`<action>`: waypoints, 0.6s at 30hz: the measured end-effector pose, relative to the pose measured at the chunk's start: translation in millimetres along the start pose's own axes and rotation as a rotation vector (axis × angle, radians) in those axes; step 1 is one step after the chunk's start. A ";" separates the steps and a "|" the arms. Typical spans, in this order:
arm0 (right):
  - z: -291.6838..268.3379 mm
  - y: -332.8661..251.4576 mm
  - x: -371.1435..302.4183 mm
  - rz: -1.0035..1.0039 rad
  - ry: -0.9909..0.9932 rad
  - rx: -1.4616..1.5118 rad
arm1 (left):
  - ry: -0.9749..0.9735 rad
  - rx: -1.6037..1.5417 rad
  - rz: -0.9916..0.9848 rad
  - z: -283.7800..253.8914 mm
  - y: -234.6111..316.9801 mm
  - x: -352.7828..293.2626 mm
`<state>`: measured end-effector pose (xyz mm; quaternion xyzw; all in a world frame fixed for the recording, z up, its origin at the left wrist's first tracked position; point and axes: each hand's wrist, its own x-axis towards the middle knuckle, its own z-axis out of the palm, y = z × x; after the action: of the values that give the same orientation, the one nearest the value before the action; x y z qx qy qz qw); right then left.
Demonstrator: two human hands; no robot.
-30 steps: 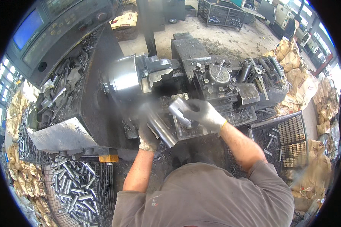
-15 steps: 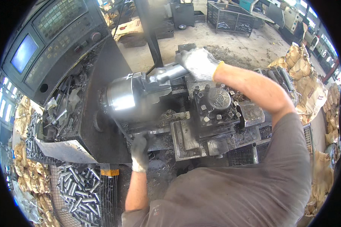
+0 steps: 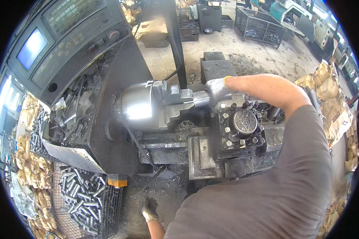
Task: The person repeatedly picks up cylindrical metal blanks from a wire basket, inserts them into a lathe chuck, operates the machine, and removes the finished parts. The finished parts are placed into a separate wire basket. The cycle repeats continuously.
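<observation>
A lathe chuck (image 3: 139, 102) with stepped jaws sits left of centre, its body bright and shiny. Between the jaws is the end of a metal tube (image 3: 202, 98). My right hand (image 3: 220, 91), in a white glove with a yellow cuff, is closed round the tube's other end; its fingertips are mostly hidden. Just in front of that hand stands the tool post (image 3: 244, 122) with its ring of bolts. Low in the view, over the floor, is my gloved left hand (image 3: 149, 210). It is apart from the machine, and its fingers are too dark and blurred to read.
The control panel (image 3: 32, 49) with a lit screen rises at left. Below it a wire basket (image 3: 56, 199) holds several metal tubes. A dark lever (image 3: 138, 142) slants down below the chuck. Paper sacks (image 3: 329, 103) stand at right, and a mesh bin (image 3: 261, 26) farther back.
My left hand has come away from beside the lever and dropped toward the lower edge. My right hand and the tube sit lower, the tube now in line with the chuck. The whole view has shifted.
</observation>
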<state>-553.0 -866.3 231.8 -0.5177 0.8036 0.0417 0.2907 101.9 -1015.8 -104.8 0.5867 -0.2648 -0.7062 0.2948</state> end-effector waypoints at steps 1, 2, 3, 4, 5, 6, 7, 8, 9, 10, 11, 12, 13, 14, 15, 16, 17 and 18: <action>1.7 -4.2 2.5 -0.013 0.002 0.022 | -0.017 -0.040 0.022 -6.7 7.8 11.9; 4.8 -6.9 5.4 -0.024 0.005 0.045 | -0.034 -0.080 0.043 -12.0 10.6 20.5; 16.3 5.2 7.9 0.018 -0.021 0.101 | -0.112 -0.084 0.178 26.6 35.4 9.5; 24.7 6.7 21.8 0.019 -0.016 0.021 | -0.113 0.002 0.265 15.2 48.1 21.8; 36.4 13.3 33.8 0.011 0.041 -0.044 | 0.061 0.024 0.402 43.5 62.6 12.8; 40.1 8.9 44.8 -0.035 0.102 -0.119 | 0.006 0.033 0.479 25.6 71.5 29.0; 39.4 6.2 41.2 -0.164 0.297 -0.008 | 0.051 -0.061 0.453 34.2 83.0 30.6; 27.0 0.5 37.5 -0.069 0.141 -0.054 | 0.010 -0.100 0.409 32.8 95.0 31.5; 8.2 -3.8 32.5 0.026 -0.015 -0.101 | -0.031 -0.140 0.366 28.6 105.9 32.6; -2.9 -11.7 25.8 0.122 -0.174 -0.143 | -0.070 -0.174 0.320 27.8 117.3 28.3; -3.6 -11.2 11.6 0.279 -0.262 -0.091 | 0.064 -0.229 0.265 87.2 140.7 -12.4; -2.4 -21.6 19.1 0.291 -0.248 -0.092 | 0.003 -0.283 0.189 75.2 144.8 -6.9; 1.4 -16.2 29.7 0.251 -0.185 -0.047 | -0.069 -0.326 0.101 58.3 148.3 10.0; 6.8 -8.4 37.8 0.224 -0.122 0.006 | -0.152 -0.359 0.004 66.3 157.3 8.5; 16.0 -3.3 45.8 0.182 -0.083 0.126 | -0.235 -0.312 -0.030 73.4 163.2 3.4; 15.0 -3.8 48.5 0.147 -0.064 0.230 | -0.247 -0.294 0.008 65.9 161.7 13.5; 15.7 -3.3 46.8 0.113 -0.048 0.338 | -0.257 -0.271 0.044 57.2 160.7 28.0; 16.8 -3.3 44.3 0.082 -0.031 0.448 | -0.271 -0.246 0.078 47.0 158.8 40.1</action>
<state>-556.1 -897.4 196.0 -0.4066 0.8085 -0.1181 0.4087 66.9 -1152.5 -9.4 0.4351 -0.2366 -0.7938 0.3531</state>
